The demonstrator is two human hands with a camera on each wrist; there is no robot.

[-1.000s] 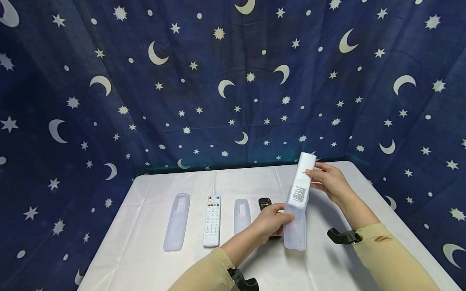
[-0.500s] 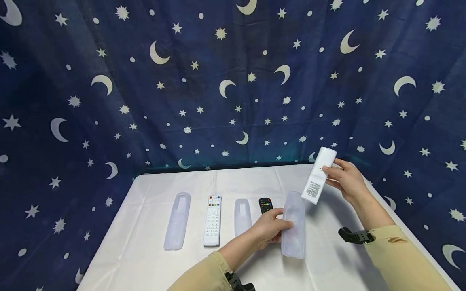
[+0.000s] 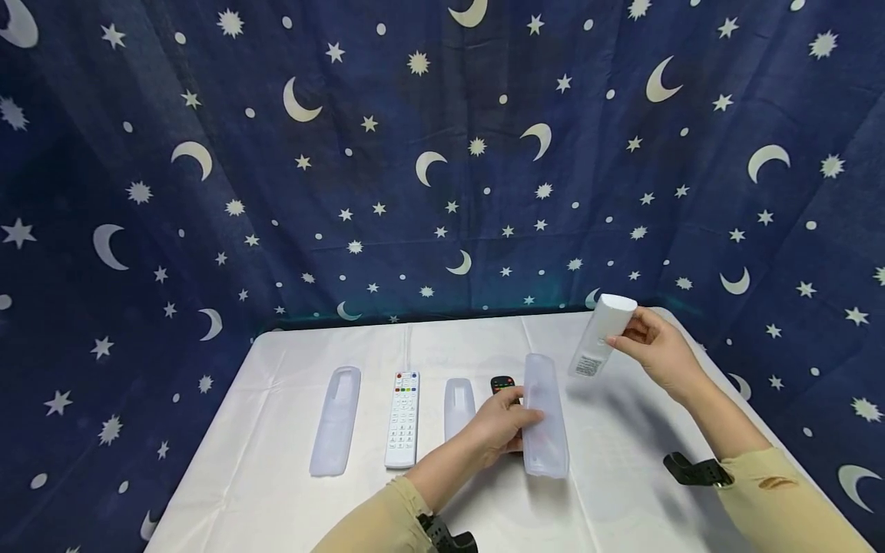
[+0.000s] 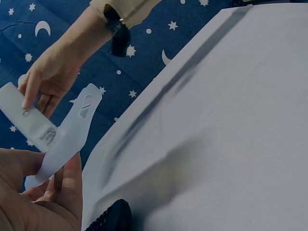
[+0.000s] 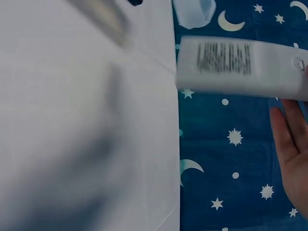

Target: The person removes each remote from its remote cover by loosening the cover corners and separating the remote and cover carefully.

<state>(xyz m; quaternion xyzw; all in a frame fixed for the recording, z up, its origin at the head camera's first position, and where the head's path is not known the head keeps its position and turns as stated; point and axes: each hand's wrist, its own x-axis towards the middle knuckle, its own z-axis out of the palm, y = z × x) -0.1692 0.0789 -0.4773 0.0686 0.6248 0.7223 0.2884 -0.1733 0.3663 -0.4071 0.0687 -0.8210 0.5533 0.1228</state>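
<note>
My right hand [image 3: 660,349] pinches a white remote control [image 3: 600,338] by its upper end, above the table's right side. The remote's back faces up, and a printed label [image 5: 224,57] shows near its lower end in the right wrist view. A translucent silicone remote cover [image 3: 545,418] is gripped between thumb and fingers of my left hand [image 3: 499,422]. The cover is held apart from the remote, tilted, its cut-out [image 4: 86,106] visible in the left wrist view. Behind my left hand lies a black remote control [image 3: 502,383], mostly hidden.
On the white table [image 3: 276,415], another translucent cover [image 3: 336,422] lies at the left. Right of it is a white remote [image 3: 402,421] with its buttons up, then a smaller translucent cover [image 3: 459,407] partly behind my left arm. A starry blue curtain [image 3: 387,169] hangs behind the table.
The white remote has come out of the translucent cover. My right hand moved it to the right and tipped it; my left hand shifted the cover slightly left.
</note>
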